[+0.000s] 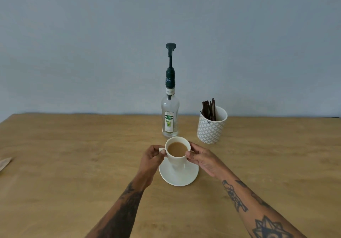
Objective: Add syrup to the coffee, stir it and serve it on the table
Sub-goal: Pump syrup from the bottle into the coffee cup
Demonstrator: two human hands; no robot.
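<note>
A white cup [177, 159] of milky coffee is held over a white saucer [181, 176] on the wooden table [73, 154]; whether it touches the saucer I cannot tell. My left hand [151, 159] pinches the cup's handle on its left side. My right hand [200, 157] grips the cup's right wall with thumb and fingers. Just behind the cup stands a clear glass syrup bottle [170, 117] with a tall dark green pump [170, 64], its spout facing the cup. Dark brown stir sticks [209, 109] stand in a patterned white cup [211, 127] to the right.
A blue-grey wall rises behind the table's far edge. A brown paper corner [4, 164] lies at the left edge of the table.
</note>
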